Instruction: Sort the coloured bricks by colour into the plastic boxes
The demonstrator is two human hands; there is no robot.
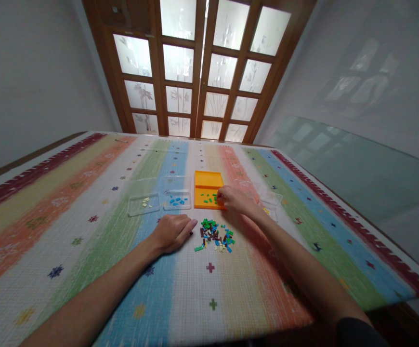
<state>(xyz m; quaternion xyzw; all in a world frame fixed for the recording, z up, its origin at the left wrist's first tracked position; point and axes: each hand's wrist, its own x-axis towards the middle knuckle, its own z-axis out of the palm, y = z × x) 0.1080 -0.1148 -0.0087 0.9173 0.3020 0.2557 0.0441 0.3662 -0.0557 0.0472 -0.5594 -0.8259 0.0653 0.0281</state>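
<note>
My right hand [234,198] is over the right side of an open orange box [209,179]. Its fingers are pinched together low in the box's front half, and whatever they hold is hidden. Small green bricks [210,201] lie scattered there. Resting on the striped cloth, my left hand [175,232] has its fingers curled under, and I cannot make out anything in them. Just right of it spreads a pile of small building bricks [215,233] in green, brown, blue and cream.
Left of the orange box stand a clear box with blue bricks [176,200] and a clear box with cream bricks [146,202]. Another clear box [271,198] with yellow pieces is partly behind my right arm. A striped tablecloth [195,299] covers the table.
</note>
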